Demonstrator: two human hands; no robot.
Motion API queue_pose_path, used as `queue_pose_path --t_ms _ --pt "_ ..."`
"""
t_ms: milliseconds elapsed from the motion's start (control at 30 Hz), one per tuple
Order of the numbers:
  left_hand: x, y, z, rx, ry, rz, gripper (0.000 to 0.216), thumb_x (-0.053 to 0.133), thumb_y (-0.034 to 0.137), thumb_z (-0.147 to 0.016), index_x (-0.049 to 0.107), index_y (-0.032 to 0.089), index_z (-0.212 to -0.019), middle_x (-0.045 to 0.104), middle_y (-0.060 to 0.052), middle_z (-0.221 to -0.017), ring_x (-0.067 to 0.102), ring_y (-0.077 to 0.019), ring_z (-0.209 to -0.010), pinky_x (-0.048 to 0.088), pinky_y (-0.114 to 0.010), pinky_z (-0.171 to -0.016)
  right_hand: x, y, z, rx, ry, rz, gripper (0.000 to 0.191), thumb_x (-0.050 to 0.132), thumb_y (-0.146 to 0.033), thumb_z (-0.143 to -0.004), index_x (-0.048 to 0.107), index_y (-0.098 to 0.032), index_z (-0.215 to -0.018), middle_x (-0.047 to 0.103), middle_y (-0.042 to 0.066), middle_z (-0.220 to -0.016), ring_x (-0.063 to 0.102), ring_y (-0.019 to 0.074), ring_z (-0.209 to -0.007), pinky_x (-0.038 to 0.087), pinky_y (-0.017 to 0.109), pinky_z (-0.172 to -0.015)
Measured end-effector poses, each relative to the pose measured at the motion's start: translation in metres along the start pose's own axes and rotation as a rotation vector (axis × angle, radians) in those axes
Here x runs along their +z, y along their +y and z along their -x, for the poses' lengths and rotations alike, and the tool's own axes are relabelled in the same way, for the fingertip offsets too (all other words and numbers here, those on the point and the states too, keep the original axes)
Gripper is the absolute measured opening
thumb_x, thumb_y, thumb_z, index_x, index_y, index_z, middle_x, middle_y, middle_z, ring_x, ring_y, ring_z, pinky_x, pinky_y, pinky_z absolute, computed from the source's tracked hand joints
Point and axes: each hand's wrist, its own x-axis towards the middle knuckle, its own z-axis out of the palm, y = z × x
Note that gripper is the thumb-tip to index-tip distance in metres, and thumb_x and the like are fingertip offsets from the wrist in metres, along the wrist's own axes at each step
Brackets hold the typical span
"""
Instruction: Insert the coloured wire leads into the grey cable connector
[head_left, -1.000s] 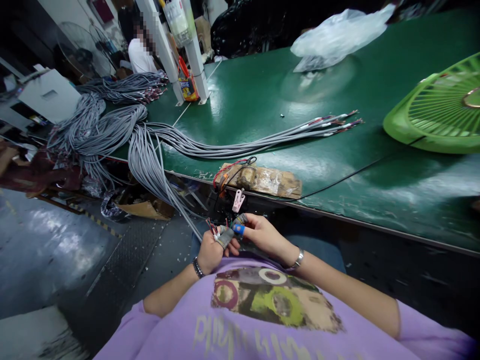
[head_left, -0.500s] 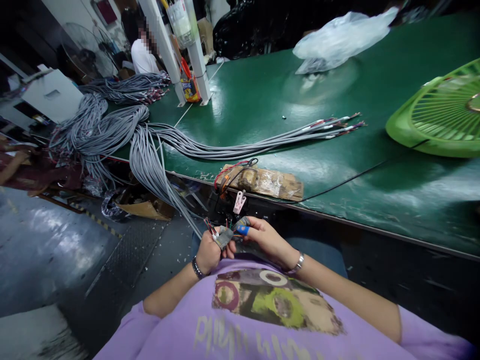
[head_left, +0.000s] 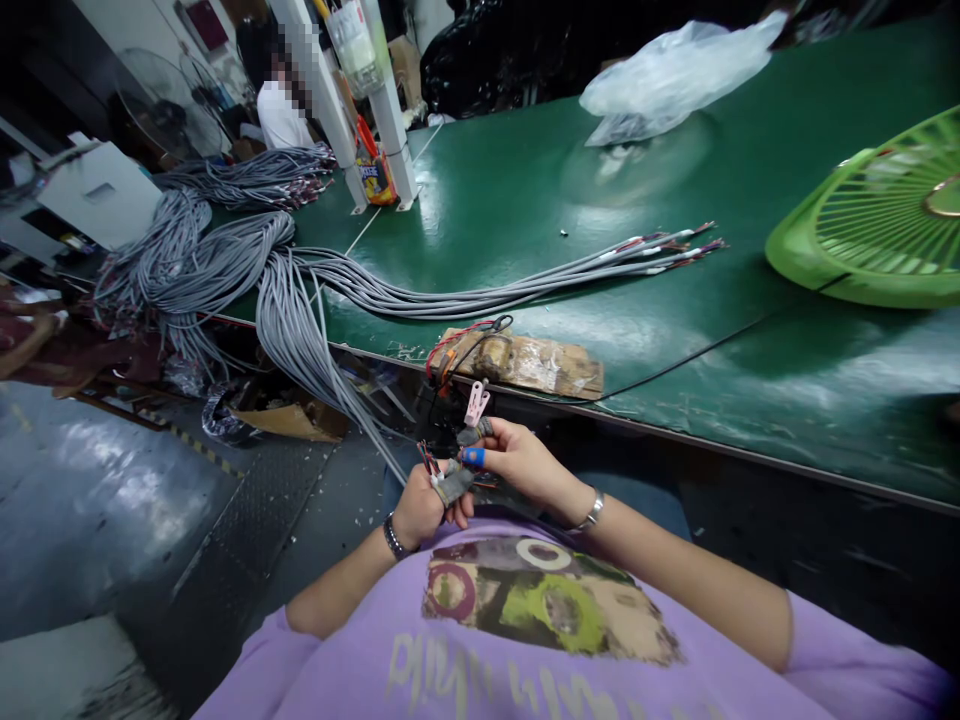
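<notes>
My left hand (head_left: pixel 420 506) is closed around the end of a grey cable (head_left: pixel 375 430), whose coloured wire ends (head_left: pixel 427 458) stick up from my fist; a grey cot covers the thumb. My right hand (head_left: pixel 517 462) is pinched close beside it, with blue and grey cots on the fingertips, gripping one of those thin wires. Both hands are below the bench edge, in front of my lap. A pink clip (head_left: pixel 475 402) hangs from the edge just above my right fingers.
A green bench (head_left: pixel 525 200) holds a long grey cable bundle (head_left: pixel 480 295) with stripped coloured ends, a taped wooden fixture (head_left: pixel 525 360), a green fan grille (head_left: pixel 877 220) and a plastic bag (head_left: pixel 667 75). More cable heaps (head_left: pixel 202 255) lie at left. Another person (head_left: pixel 279 100) sits far back.
My right hand has lifted slightly toward the pink clip; the left hand keeps its grip on the cable end. The view has shifted a little.
</notes>
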Motion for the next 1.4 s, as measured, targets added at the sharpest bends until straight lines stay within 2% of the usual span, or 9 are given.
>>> queue_pose_path --t_ms 167,367,767,867,1000,1100,1167,1267,1400 --pt "0.0 -0.001 0.0 0.022 0.0 0.012 0.047 0.056 0.053 -0.077 0.056 0.013 -0.052 0.054 -0.001 -0.041 0.048 -0.0074 -0.033 0.029 -0.018 -0.036 0.0 -0.001 0.003 -0.052 0.032 -0.009 0.031 0.077 -0.029 -0.056 0.057 -0.017 -0.076 0.061 -0.003 -0.067 0.056 0.0105 -0.06 0.043 0.025 -0.061" --pt "-0.001 -0.001 0.001 0.017 -0.014 0.016 0.046 0.056 0.053 -0.077 0.057 0.013 -0.053 0.055 -0.001 -0.042 0.049 -0.008 -0.034 0.029 -0.019 -0.036 0.0 -0.002 0.005 0.015 -0.014 -0.062 0.036 0.076 -0.031 -0.06 0.055 -0.017 -0.086 0.067 0.002 -0.075 0.061 0.0136 -0.068 0.045 0.027 -0.065" --pt "-0.002 -0.003 0.001 0.035 0.028 0.042 0.044 0.056 0.05 -0.078 0.056 0.013 -0.054 0.055 -0.001 -0.041 0.048 -0.0074 -0.033 0.03 -0.018 -0.035 0.001 0.005 0.005 -0.035 0.095 -0.076 0.03 0.078 -0.028 -0.056 0.056 -0.017 -0.074 0.062 -0.004 -0.062 0.055 0.0091 -0.055 0.042 0.022 -0.054" --pt "-0.002 -0.002 0.0 0.013 0.036 0.107 0.041 0.059 0.048 -0.076 0.055 0.013 -0.056 0.057 -0.001 -0.043 0.049 -0.0075 -0.032 0.028 -0.017 -0.033 -0.004 0.008 0.006 -0.02 0.083 -0.15 0.027 0.076 -0.032 -0.061 0.059 -0.018 -0.077 0.065 -0.001 -0.066 0.057 0.0099 -0.059 0.045 0.023 -0.058" --pt "-0.003 0.004 0.001 -0.031 0.017 0.221 0.039 0.063 0.05 -0.071 0.054 0.013 -0.061 0.058 0.0 -0.044 0.048 -0.0078 -0.03 0.027 -0.016 -0.03 -0.017 0.009 0.0 0.09 0.102 -0.349 0.025 0.065 -0.041 -0.075 0.061 -0.017 -0.08 0.068 0.004 -0.077 0.06 0.0111 -0.064 0.049 0.022 -0.059" --pt "-0.002 0.01 -0.001 -0.053 -0.02 0.257 0.041 0.066 0.052 -0.067 0.053 0.013 -0.062 0.058 -0.001 -0.043 0.048 -0.0083 -0.029 0.027 -0.016 -0.029 -0.024 0.004 -0.009 0.183 0.004 -0.452 0.031 0.053 -0.045 -0.084 0.062 -0.016 -0.08 0.068 0.008 -0.082 0.059 0.0106 -0.062 0.049 0.022 -0.055" --pt "-0.001 0.014 -0.004 -0.05 -0.051 0.282 0.042 0.066 0.053 -0.066 0.053 0.013 -0.062 0.058 -0.001 -0.042 0.048 -0.0083 -0.028 0.028 -0.016 -0.028 -0.025 -0.002 -0.014 0.206 -0.099 -0.455 0.032 0.054 -0.046 -0.083 0.063 -0.016 -0.081 0.067 0.008 -0.082 0.058 0.0105 -0.061 0.048 0.022 -0.054" --pt "0.0 0.02 -0.011 -0.038 -0.076 0.329 0.04 0.067 0.051 -0.066 0.053 0.013 -0.064 0.057 0.0 -0.041 0.046 -0.0083 -0.026 0.028 -0.016 -0.027 -0.022 -0.008 -0.02 0.094 -0.128 -0.34 0.029 0.065 -0.044 -0.075 0.063 -0.016 -0.079 0.064 0.003 -0.072 0.053 0.0087 -0.055 0.044 0.02 -0.051" --pt "0.0 0.026 -0.019 -0.035 -0.087 0.371 0.038 0.067 0.048 -0.066 0.052 0.014 -0.062 0.057 0.001 -0.039 0.045 -0.008 -0.025 0.027 -0.016 -0.025 -0.017 -0.007 -0.025 -0.201 0.137 -0.094 0.035 0.067 -0.05 -0.07 0.063 -0.015 -0.066 0.057 -0.001 -0.057 0.044 0.007 -0.049 0.035 0.02 -0.048"
